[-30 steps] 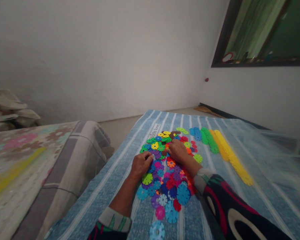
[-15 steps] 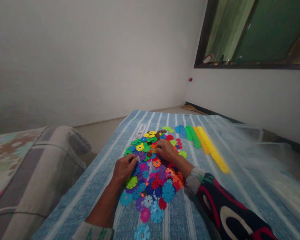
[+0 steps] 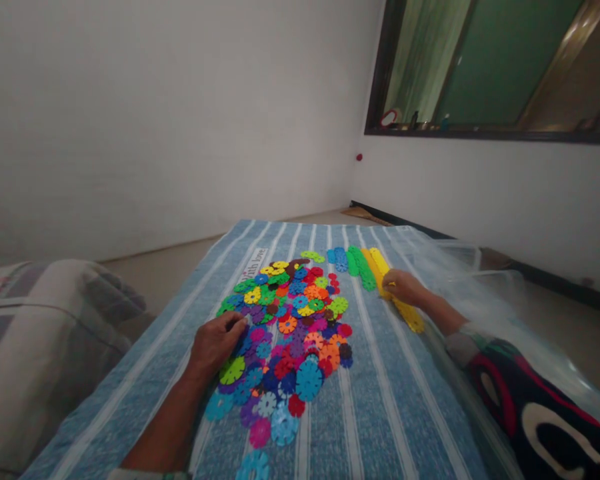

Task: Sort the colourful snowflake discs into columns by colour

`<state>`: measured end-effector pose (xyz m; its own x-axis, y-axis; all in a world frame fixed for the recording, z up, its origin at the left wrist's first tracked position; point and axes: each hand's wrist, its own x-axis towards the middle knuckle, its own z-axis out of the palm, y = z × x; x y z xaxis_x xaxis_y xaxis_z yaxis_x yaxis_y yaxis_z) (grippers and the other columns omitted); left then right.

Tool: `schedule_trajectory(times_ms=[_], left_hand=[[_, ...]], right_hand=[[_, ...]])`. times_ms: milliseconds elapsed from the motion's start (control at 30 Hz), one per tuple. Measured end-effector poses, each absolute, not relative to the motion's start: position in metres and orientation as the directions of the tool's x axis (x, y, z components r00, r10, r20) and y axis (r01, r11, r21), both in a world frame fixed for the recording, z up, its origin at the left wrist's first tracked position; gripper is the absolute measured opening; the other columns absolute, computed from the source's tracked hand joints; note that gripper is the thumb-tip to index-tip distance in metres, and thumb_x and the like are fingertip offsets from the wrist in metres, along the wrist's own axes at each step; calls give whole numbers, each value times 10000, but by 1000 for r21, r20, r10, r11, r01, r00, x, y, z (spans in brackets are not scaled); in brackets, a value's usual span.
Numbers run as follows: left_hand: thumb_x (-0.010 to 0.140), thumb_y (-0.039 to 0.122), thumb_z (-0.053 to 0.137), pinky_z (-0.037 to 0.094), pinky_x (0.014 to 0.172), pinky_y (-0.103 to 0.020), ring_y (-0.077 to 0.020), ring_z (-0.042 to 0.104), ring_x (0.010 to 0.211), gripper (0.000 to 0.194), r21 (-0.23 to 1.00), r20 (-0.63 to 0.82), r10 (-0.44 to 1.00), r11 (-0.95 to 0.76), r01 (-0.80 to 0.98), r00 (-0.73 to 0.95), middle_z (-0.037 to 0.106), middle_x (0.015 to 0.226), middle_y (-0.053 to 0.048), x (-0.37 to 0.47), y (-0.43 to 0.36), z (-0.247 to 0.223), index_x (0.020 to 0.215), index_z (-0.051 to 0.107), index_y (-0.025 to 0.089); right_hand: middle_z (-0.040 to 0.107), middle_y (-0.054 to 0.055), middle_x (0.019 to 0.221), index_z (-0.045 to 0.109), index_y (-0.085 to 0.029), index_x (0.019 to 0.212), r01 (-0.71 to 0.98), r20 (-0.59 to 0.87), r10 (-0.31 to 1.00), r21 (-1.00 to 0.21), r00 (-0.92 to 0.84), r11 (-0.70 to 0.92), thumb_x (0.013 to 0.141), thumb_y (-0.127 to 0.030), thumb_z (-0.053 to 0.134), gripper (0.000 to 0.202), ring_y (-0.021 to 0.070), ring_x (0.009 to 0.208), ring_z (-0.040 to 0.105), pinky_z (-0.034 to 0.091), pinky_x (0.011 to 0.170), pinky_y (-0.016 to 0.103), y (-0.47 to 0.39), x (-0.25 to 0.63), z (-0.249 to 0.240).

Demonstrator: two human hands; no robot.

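A heap of colourful notched discs [image 3: 300, 347] lies spread on the striped blue cloth [image 3: 380, 400]. My left hand [image 3: 217, 343] rests at the heap's left edge, fingers bent together; whatever may be between them is too small to name. Over the yellow row of discs [image 3: 407, 317], my right hand [image 3: 405, 288] has its fingers pinched, and what they hold is hidden. An orange row [image 3: 375, 273] lies beside the yellow one. Further left are green rows [image 3: 363, 270] and blue rows [image 3: 341, 259]. A short light-green row [image 3: 313, 256] lies behind the heap.
Clear plastic containers [image 3: 495, 283] stand along the table's right side, close to my right forearm. At the left is a cloth-covered piece of furniture [image 3: 55, 333]. A wall and a dark-framed window [image 3: 480, 132] are beyond.
My right hand has moved from the heap rightwards to the yellow row. My left hand stays at the heap's left edge. The whole view has shifted, with the table appearing further left.
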<state>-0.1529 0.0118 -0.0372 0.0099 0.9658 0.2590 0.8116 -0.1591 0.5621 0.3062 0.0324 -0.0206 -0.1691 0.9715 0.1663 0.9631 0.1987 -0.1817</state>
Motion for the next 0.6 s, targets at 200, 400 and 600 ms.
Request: schedule_trajectory(times_ms=[200, 400, 600], left_hand=[[701, 489, 492, 436, 642, -255, -200, 637, 703, 327, 556, 254, 967, -150, 817, 5, 714, 715, 1, -152, 10, -34, 719, 681, 222], [690, 483, 500, 436, 633, -249, -197, 635, 712, 315, 563, 260, 965, -153, 812, 2, 719, 727, 4, -150, 7, -32, 710, 681, 226], [693, 480, 493, 435, 637, -248, -188, 632, 693, 325, 570, 255, 967, -150, 808, 0, 706, 711, 6, -151, 9, -36, 713, 681, 216]], right_hand=[[701, 70, 922, 752, -171, 805, 968, 137, 975, -156, -174, 195, 819, -141, 555, 200, 170, 885, 613, 419, 793, 238, 29, 316, -33], [692, 76, 939, 761, -176, 814, 977, 124, 980, -126, -157, 173, 817, -120, 543, 226, 163, 882, 608, 403, 777, 221, 33, 313, -35], [689, 86, 921, 754, -177, 783, 986, 110, 985, -77, -136, 145, 820, -117, 532, 233, 184, 900, 607, 398, 764, 238, 29, 310, -30]])
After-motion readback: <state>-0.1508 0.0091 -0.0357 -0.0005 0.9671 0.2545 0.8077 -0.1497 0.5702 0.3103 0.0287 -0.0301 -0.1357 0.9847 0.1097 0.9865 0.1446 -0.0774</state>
